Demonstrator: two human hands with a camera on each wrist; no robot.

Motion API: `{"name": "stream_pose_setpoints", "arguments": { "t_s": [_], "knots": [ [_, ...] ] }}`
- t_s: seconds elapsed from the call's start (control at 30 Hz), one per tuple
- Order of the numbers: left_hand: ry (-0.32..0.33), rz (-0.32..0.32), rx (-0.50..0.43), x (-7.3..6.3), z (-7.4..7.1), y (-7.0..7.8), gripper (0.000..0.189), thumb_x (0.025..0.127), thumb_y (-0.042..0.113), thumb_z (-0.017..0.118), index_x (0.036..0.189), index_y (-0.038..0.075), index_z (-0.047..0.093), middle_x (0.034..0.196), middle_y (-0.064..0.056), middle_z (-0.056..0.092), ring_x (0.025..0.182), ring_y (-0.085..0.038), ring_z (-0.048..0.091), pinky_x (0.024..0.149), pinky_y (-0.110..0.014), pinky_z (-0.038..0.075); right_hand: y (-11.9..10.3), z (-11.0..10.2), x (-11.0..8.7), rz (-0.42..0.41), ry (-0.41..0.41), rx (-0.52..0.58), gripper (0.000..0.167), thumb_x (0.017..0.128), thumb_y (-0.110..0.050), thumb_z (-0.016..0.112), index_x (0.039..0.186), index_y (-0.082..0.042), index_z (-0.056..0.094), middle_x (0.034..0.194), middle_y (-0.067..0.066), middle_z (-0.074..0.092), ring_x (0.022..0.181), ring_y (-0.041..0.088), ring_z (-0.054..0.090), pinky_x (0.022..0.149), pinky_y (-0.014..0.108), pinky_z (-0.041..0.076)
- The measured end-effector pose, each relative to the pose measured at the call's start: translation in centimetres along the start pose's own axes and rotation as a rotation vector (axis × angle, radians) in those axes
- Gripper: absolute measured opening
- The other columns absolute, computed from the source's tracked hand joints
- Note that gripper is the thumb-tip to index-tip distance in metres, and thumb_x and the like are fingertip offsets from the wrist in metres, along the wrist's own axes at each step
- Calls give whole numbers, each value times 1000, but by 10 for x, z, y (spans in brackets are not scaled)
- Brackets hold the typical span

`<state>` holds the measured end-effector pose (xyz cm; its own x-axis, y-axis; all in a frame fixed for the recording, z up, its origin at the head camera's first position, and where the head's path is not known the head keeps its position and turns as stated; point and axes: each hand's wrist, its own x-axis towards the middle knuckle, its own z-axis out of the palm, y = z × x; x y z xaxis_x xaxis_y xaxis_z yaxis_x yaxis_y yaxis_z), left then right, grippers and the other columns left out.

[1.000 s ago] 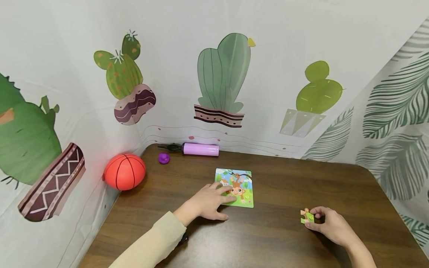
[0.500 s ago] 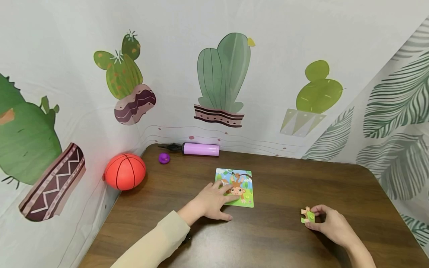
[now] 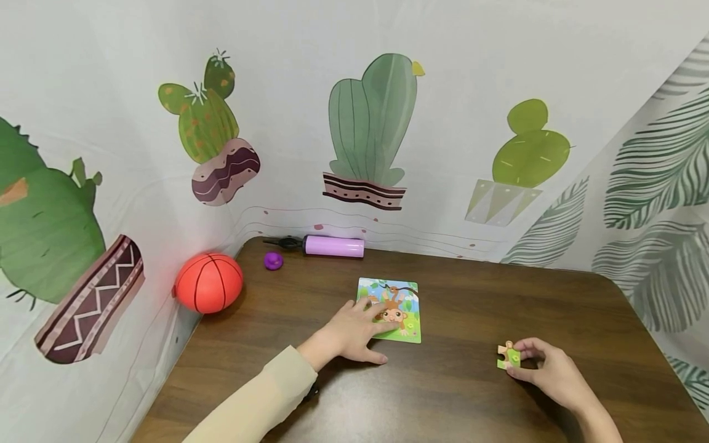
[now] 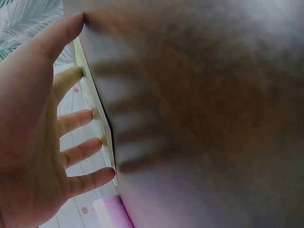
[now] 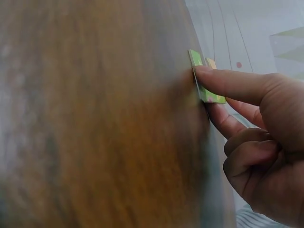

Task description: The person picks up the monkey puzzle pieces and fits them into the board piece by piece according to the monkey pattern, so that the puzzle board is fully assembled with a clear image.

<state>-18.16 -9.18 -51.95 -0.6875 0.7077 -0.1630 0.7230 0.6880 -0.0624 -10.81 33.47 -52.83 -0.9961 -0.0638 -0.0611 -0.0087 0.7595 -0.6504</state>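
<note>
A square jigsaw puzzle (image 3: 408, 311) with a monkey hanging from a branch lies on the brown table, mid-view from the head. My left hand (image 3: 354, 332) rests on its left and lower part, fingers spread, the thumb (image 4: 71, 31) off the board near the wood. From the left wrist, the puzzle edge (image 4: 105, 127) appears as a thin strip under the fingertips. Farther right, my right hand (image 3: 548, 369) pinches a green and tan jigsaw piece (image 3: 514, 357) between thumb and fingers, close over the table. In the right wrist view the piece (image 5: 216, 98) sits tilted behind the thumb, other fingers curled.
Along the back edge lies a pink hand pump (image 3: 334, 247) with a black nozzle. A small purple object (image 3: 273, 261) stands near it. The red ball (image 3: 209, 283) sits at the table's left edge, against a cactus-print cloth (image 3: 437, 141).
My left hand has slid slightly right across the puzzle. The right hand keeps its pinch on the jigsaw piece, barely moving. The head view has shifted a little.
</note>
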Motion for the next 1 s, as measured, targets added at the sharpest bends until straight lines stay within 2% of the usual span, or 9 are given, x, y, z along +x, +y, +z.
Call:
{"name": "stream_pose_setpoints", "arguments": {
  "t_s": [0.27,0.53,0.73,1.0],
  "knots": [
    [-4,-11,-15,1,1,1,83,89,82,52,162,49,30,168,2,27,148,-32,31,110,-57,39,2,4,-2,-22,61,58,24,92,-19,82,110,-6,73,96,3,73,80,5,64,66,25,52],
    [10,-7,-37,1,2,-1,83,90,81,54,162,46,31,169,2,26,148,-33,32,110,-58,39,-10,7,5,-56,137,85,18,95,-20,78,107,-7,76,95,2,76,81,4,64,68,22,49],
    [6,-8,-51,0,2,-2,82,90,80,54,162,46,31,169,2,26,148,-33,31,111,-58,38,-26,15,19,-66,105,181,21,97,-23,76,110,-6,77,104,7,77,88,5,67,71,23,53],
    [0,-5,-56,0,3,-3,81,90,80,53,162,48,30,169,4,25,150,-30,28,112,-57,37,-58,42,46,-76,84,267,20,96,-22,78,108,-7,80,102,7,78,89,8,67,73,24,54]
  ]
}}
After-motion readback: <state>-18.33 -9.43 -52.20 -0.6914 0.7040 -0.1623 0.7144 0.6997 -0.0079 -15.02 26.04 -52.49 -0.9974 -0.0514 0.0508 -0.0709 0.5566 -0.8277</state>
